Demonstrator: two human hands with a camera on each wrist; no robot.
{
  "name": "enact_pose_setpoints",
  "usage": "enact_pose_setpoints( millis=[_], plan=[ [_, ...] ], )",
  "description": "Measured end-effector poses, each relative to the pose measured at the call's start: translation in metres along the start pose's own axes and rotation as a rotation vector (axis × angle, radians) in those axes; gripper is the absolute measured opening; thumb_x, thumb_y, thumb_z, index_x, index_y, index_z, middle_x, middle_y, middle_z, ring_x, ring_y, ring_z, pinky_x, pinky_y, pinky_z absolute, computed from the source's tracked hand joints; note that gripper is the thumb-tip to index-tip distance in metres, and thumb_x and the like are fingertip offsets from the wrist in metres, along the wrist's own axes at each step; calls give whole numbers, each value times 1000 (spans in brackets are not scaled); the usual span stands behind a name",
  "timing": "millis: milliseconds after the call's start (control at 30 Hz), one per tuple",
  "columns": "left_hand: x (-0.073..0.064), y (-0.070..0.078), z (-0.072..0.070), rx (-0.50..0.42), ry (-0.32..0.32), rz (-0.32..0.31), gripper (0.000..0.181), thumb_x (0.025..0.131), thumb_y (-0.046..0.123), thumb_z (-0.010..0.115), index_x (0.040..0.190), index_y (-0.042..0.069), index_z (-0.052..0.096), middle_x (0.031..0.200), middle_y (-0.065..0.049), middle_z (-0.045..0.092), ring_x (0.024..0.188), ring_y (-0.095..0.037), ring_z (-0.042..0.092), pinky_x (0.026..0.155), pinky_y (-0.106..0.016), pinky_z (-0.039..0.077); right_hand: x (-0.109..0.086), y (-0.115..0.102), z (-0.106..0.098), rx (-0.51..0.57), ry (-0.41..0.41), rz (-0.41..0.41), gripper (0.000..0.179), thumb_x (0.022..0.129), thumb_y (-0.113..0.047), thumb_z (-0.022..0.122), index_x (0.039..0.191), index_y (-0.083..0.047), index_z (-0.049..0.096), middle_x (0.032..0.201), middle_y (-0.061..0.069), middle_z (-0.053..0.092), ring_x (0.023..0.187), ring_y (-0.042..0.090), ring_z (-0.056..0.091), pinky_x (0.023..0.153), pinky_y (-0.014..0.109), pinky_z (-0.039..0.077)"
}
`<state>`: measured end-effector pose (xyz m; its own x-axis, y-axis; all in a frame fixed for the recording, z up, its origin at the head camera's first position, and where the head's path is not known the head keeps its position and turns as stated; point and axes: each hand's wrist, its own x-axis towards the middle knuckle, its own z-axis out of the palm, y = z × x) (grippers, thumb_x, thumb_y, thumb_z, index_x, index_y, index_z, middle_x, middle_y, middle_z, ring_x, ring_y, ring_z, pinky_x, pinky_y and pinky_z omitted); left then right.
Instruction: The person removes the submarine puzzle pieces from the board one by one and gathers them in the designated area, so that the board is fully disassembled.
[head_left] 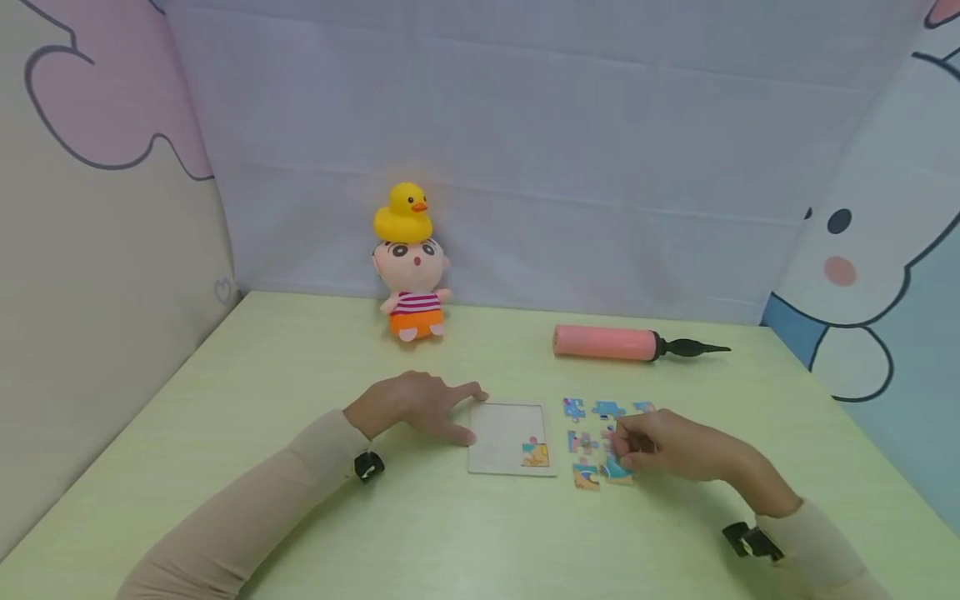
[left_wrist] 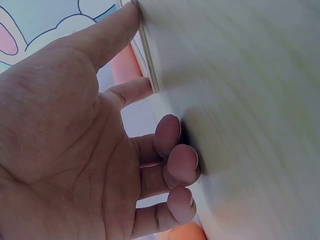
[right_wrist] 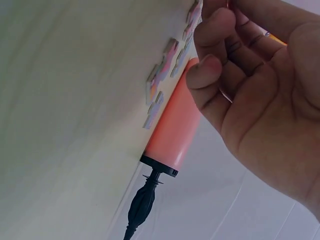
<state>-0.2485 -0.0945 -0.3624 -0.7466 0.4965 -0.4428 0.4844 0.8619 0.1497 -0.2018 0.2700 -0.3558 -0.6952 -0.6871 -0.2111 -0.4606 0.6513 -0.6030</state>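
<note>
My left hand (head_left: 420, 406) lies at the left side of a shallow white puzzle tray (head_left: 498, 437). Its index fingertip touches the upper left corner and its thumb the left edge, both fairly straight. In the left wrist view, the other fingers of this hand (left_wrist: 65, 135) bend loosely beside the table. One puzzle piece (head_left: 536, 455) sits in the tray's lower right corner. Over the loose jigsaw pieces (head_left: 586, 477) to the right, my right hand (head_left: 667, 446) pinches a small puzzle piece, mostly hidden by the curled fingers. The right wrist view shows a reddish sliver between the fingertips.
A pink hand pump (head_left: 604, 342) with a black nozzle lies behind the pieces. Farther back on the left, a plush doll (head_left: 416, 292) sits with a yellow rubber duck (head_left: 403, 218) on its head. A pale cloth (head_left: 510, 167) hangs behind the table (head_left: 360, 542).
</note>
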Motion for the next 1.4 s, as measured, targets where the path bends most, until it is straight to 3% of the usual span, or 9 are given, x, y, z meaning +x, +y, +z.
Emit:
enact_pose_setpoints(
  millis=[200,400,733,933,1133,1400],
  plan=[
    [0,-1,1,-8,-4,1,66,91,63,60,148,43,35,78,-2,58,80,-20,56,65,-33,39,0,5,3,13,-10,1,9,97,-18,67,92,-16,60,78,-9,53,73,5,48,63,23,41],
    [-1,-2,0,2,2,11,65,91,63,60,148,42,36,73,-1,52,74,-20,54,62,-32,35,2,3,0,-33,18,-21,7,97,-17,67,93,-17,61,78,-9,54,70,4,48,61,22,41],
    [-1,-3,1,-11,1,10,66,90,63,60,148,42,36,76,-2,55,77,-20,56,63,-32,36,34,-23,3,-75,-4,-104,5,96,-15,68,95,-19,65,74,-9,59,65,4,52,60,24,46],
    [2,-2,2,3,8,15,66,90,64,60,148,43,35,73,-1,52,74,-19,54,62,-32,35,54,-34,11,-117,-20,-112,10,94,-15,68,102,-16,63,75,-10,58,62,3,51,64,24,47],
    [4,-2,2,10,10,8,66,89,65,60,147,44,36,74,-1,54,75,-19,56,62,-32,36,68,-45,19,-119,-40,-122,31,90,-24,77,111,-9,59,72,-11,55,60,2,48,65,24,45],
    [5,-3,3,16,6,-5,68,89,66,60,147,44,35,73,-1,53,73,-19,55,61,-32,34,79,-51,26,-110,-66,-91,33,87,-25,80,107,-10,57,69,-9,53,59,3,48,63,24,45]
  ],
)
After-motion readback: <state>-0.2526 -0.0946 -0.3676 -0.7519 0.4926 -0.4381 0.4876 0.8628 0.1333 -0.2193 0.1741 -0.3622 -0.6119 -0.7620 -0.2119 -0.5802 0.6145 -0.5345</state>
